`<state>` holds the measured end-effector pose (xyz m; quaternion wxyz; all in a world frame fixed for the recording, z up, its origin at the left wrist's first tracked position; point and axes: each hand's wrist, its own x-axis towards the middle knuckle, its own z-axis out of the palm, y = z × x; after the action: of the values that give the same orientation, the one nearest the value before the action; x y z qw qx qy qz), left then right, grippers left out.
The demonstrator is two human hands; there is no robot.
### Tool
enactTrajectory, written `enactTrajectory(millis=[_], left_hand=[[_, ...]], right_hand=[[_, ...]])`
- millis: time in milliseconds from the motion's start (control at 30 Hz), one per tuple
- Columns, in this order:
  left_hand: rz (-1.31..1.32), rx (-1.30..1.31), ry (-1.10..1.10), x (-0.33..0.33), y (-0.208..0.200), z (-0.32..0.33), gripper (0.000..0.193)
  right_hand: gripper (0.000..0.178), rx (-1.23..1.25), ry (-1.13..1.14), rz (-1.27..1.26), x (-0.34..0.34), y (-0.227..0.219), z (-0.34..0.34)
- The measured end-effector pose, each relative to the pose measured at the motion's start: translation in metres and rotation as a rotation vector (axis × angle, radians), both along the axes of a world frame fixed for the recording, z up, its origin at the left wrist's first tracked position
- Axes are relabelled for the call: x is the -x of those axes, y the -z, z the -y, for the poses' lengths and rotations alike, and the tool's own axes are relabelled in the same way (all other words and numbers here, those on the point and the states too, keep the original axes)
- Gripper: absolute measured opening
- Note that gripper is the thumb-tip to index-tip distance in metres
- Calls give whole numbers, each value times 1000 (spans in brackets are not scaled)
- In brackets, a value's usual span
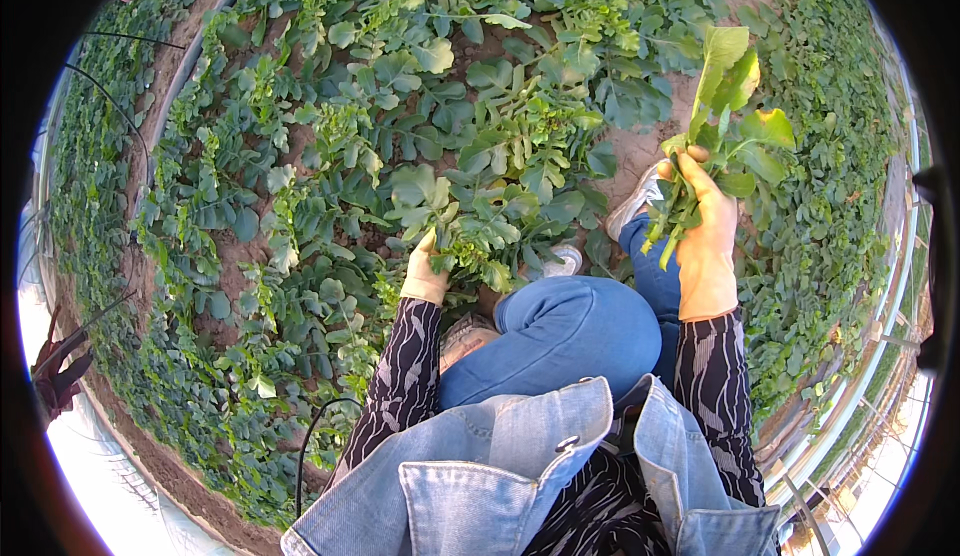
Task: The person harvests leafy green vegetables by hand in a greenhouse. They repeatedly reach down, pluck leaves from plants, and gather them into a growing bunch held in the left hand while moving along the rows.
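Far left, nine o'clock: rows of low green leafy plants (pixel 110 206) run along strips of bare brown soil (pixel 240 256), bending with the lens toward the rim.

Bed in front, eleven to twelve o'clock: a dense patch of broad-leaved green plants (pixel 450 106) fills the ground ahead of the crouching person.

Left hand: the left hand (pixel 425 274), in a pale orange glove, reaches forward into a low rosette of lobed green leaves (pixel 475 231) at the middle of the view. Its grip is buried among the foliage, so I cannot tell whether the fingers are spread or pressed together.

Relation that matters: the rosette lies just ahead of the left hand, toward one o'clock from the glove, touching it. It rises from the soil with leaves fanning outward. This hand is far nearer to it than the other.

Knees, six o'clock: blue denim trousers (pixel 565 336) and a light denim jacket (pixel 520 476) sit between the two patterned black-and-white sleeves (pixel 400 376).

Shoes: grey-white shoes (pixel 632 206) rest on the soil path beside the knee.

Right hand: the right hand (pixel 705 241), gloved the same, is raised at three o'clock, its grip pressed together around the stems of a bunch of pulled green leafy plants (pixel 735 106). The bunch's long axis runs from the fist up toward one o'clock, leaves uppermost, one yellowing.

Far right: more green rows (pixel 840 156) and pale metal framing (pixel 870 356) along the rim.
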<state>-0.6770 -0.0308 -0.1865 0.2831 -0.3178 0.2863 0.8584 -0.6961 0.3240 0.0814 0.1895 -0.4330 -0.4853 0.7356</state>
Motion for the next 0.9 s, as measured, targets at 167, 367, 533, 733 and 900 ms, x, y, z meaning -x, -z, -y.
enactTrajectory(millis=[167,367,533,733,900], left_hand=[[-413,831,422,-16,18,16,26],[201,319,-183,-33,-3,6,25],[185,454,-279,-27,-44,-12,29],[-279,1203,115,-13,-66,-18,37],[-195,1079,-101,39,-112,12,25]], right_hand=[[16,-1,-17,-13,-2,1,-2],[17,-81,22,-6,-1,6,-6],[16,-73,64,-23,-3,8,-11],[16,-58,65,14,-3,7,-13],[16,-90,-11,-22,-4,2,-9]])
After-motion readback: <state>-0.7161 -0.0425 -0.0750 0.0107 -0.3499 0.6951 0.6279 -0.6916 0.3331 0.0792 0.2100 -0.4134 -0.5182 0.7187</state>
